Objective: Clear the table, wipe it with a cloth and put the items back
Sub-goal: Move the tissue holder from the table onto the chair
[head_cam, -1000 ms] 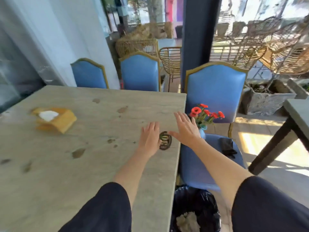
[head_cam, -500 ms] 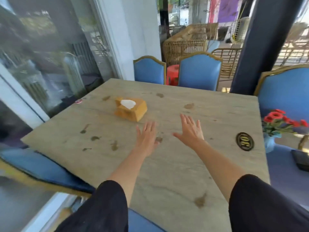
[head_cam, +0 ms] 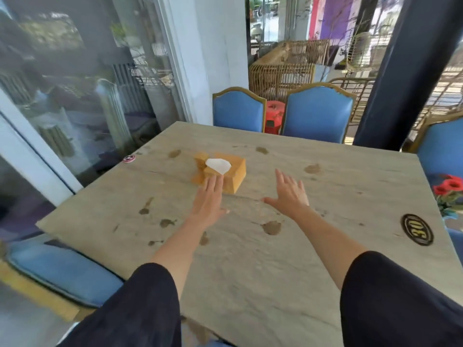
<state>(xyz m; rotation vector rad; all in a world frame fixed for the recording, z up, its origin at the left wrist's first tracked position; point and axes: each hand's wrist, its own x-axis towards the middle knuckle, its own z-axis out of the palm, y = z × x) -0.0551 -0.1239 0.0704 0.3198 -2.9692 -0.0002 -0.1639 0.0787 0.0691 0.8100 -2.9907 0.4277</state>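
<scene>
Head view: a wooden tissue box [head_cam: 234,172] sits in the middle of the frame, a white tissue [head_cam: 218,165] poking from its top slot. It rests on a pale stone counter [head_cam: 250,259] blotched with brown stains. An oval black number plaque [head_cam: 417,232] lies at the right edge, with red flowers [head_cam: 449,187] just beyond. Blue gold-framed chairs [head_cam: 317,113] ring the counter, and a glass wall [head_cam: 75,83] fills the upper left. The left hand [head_cam: 209,199] has straight, released fingers reaching the box's near side; whether they touch it I cannot tell. The right hand [head_cam: 288,194] hovers spread and released beside the box.
</scene>
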